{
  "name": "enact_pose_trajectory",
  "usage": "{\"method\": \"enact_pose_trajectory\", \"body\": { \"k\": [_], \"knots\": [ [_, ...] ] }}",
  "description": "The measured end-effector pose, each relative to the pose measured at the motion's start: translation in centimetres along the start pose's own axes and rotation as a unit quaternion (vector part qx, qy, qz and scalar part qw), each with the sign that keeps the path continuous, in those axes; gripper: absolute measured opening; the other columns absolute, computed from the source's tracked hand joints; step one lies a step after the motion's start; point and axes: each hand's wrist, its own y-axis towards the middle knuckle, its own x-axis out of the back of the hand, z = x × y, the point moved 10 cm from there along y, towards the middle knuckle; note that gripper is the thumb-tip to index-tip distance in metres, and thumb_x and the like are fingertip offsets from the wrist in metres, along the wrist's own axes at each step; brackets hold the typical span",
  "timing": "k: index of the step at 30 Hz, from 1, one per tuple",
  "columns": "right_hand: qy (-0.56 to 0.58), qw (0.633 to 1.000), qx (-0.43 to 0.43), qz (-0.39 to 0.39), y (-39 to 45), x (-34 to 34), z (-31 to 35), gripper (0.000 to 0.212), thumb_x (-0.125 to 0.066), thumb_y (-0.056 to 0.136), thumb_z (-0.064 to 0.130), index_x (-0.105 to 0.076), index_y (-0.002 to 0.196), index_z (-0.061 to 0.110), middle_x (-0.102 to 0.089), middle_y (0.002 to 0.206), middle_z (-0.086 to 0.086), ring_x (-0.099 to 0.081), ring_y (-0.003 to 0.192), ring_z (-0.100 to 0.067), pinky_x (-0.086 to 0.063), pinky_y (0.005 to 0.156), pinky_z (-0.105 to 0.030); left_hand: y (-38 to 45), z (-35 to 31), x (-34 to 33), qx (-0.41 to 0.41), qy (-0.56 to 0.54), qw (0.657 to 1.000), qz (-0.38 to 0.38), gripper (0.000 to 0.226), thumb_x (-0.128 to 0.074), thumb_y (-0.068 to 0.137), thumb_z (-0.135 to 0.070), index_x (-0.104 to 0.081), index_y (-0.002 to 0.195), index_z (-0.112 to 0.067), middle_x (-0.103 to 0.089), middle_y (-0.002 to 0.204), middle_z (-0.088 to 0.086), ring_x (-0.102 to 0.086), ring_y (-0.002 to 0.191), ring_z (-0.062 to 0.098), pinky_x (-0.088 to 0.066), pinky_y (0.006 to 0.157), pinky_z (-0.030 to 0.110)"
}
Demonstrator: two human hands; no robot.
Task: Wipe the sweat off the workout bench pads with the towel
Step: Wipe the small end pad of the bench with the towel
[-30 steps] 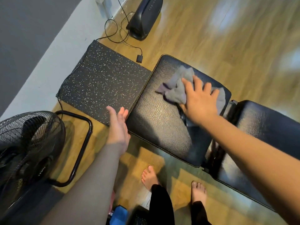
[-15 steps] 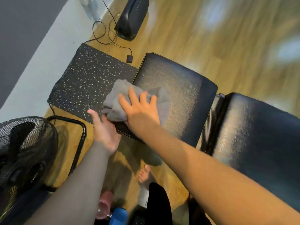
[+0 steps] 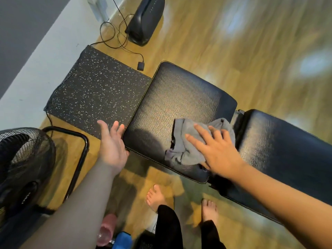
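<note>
Right hand [image 3: 218,150] lies flat, fingers spread and pressing down; left hand [image 3: 112,146] hangs open, fingers relaxed

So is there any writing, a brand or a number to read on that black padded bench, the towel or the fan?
None can be read.
Black padded bench seat: bare leather grain only.
Grey cloth towel: no label visible.
Black wire-cage fan: a pale mark on its hub, too blurred to read.

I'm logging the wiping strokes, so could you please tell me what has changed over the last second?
The right hand swept the towel from the seat pad's far side to its left edge, then back to the near corner by the gap. The left hand stayed open at the pad's left edge. The long pad remains untouched.
</note>
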Motion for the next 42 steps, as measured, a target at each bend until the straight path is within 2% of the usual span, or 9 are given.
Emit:
{"method": "enact_pose_trajectory", "body": {
  "k": [4, 12, 20, 23, 25, 29, 31, 37, 42],
  "knots": [
    [0.007, 0.992, -0.129, -0.007, 3.7, 0.7, -6.7, 0.088, -0.074, 0.071, 0.050, -0.040, 0.147, 0.025, -0.038, 0.150, -0.017, -0.044, 0.100, -0.038, -0.037, 0.077, -0.048, -0.2, -0.1, -0.6, -0.008, 0.042, 0.999, -0.013, 0.089, -0.002, 0.083, -0.085, -0.018, 0.157, -0.038, -0.011, 0.166, -0.015, -0.003, 0.154, 0.017, 0.005, 0.118, 0.062],
    [0.084, 0.933, -0.349, -0.027, 14.7, 3.5, -10.7, 0.072, -0.057, 0.087, 0.055, -0.026, 0.147, 0.030, -0.031, 0.148, -0.012, -0.037, 0.123, -0.040, -0.034, 0.094, -0.056, -0.1, -0.2, -0.7, -0.028, 0.067, 0.997, -0.035, 0.082, -0.001, 0.088, -0.079, -0.012, 0.158, -0.037, -0.007, 0.167, -0.015, 0.001, 0.154, 0.014, 0.004, 0.120, 0.056],
    [0.068, 0.979, -0.182, -0.061, 17.3, 5.4, 5.1, 0.058, -0.059, 0.086, 0.039, -0.043, 0.141, 0.031, -0.038, 0.152, -0.011, -0.046, 0.121, -0.041, -0.033, 0.094, -0.054, 0.5, 0.1, -0.2, -0.011, -0.005, 0.999, -0.031, 0.089, -0.005, 0.083, -0.086, -0.018, 0.157, -0.039, -0.019, 0.165, -0.012, -0.009, 0.154, 0.018, 0.004, 0.120, 0.061],
    [0.078, 0.987, -0.103, -0.096, 12.6, 4.9, 10.1, 0.053, -0.057, 0.087, 0.033, -0.048, 0.139, 0.027, -0.042, 0.150, -0.014, -0.048, 0.117, -0.044, -0.033, 0.093, -0.055, 0.2, -0.1, -0.5, 0.004, -0.062, 0.998, -0.015, 0.092, -0.014, 0.082, -0.088, -0.032, 0.154, -0.034, -0.045, 0.155, 0.000, -0.041, 0.142, 0.026, -0.025, 0.118, 0.054],
    [0.064, 0.990, -0.062, -0.105, 8.7, 4.0, 11.4, 0.052, -0.052, 0.090, 0.032, -0.046, 0.141, 0.026, -0.041, 0.152, -0.015, -0.048, 0.118, -0.045, -0.034, 0.093, -0.056, 0.1, -0.4, -0.2, -0.001, -0.061, 0.998, -0.033, 0.087, -0.015, 0.085, -0.085, -0.034, 0.152, -0.033, -0.048, 0.153, 0.000, -0.046, 0.138, 0.026, -0.033, 0.113, 0.053],
    [0.024, 0.996, 0.008, -0.081, 2.9, 2.3, 10.1, 0.052, -0.047, 0.089, 0.029, -0.045, 0.140, 0.027, -0.043, 0.150, -0.015, -0.051, 0.114, -0.046, -0.039, 0.089, -0.056, 0.7, -0.1, 0.1, -0.022, 0.015, 0.999, -0.030, 0.090, -0.006, 0.085, -0.084, -0.026, 0.156, -0.033, -0.029, 0.162, -0.011, -0.019, 0.152, 0.018, -0.006, 0.122, 0.059],
    [0.020, 0.997, 0.026, -0.067, 2.2, 1.9, 8.1, 0.054, -0.048, 0.087, 0.027, -0.046, 0.140, 0.028, -0.044, 0.149, -0.015, -0.051, 0.112, -0.045, -0.039, 0.086, -0.053, 0.9, 0.3, 0.1, -0.029, 0.031, 0.999, -0.023, 0.094, -0.010, 0.083, -0.086, -0.031, 0.154, -0.029, -0.030, 0.162, -0.007, -0.022, 0.151, 0.020, -0.008, 0.122, 0.058],
    [0.004, 0.998, -0.051, -0.028, 7.5, 2.4, 0.4, 0.083, -0.073, 0.072, 0.049, -0.041, 0.146, 0.026, -0.046, 0.145, -0.016, -0.050, 0.099, -0.038, -0.038, 0.080, -0.048, 1.0, 0.7, 0.3, -0.012, 0.085, 0.996, -0.005, 0.102, -0.023, 0.065, -0.097, -0.039, 0.148, -0.039, -0.032, 0.162, 0.000, -0.025, 0.150, 0.020, -0.014, 0.122, 0.056],
    [0.034, 0.977, -0.212, -0.018, 15.0, 4.0, -6.5, 0.073, -0.063, 0.084, 0.045, -0.030, 0.148, 0.028, -0.036, 0.147, -0.012, -0.042, 0.115, -0.039, -0.035, 0.089, -0.052, 1.0, 0.7, 0.2, -0.016, 0.089, 0.996, -0.006, 0.091, -0.015, 0.076, -0.091, -0.038, 0.148, -0.039, -0.026, 0.164, 0.000, -0.019, 0.152, 0.020, -0.010, 0.122, 0.057]
  ]
}}
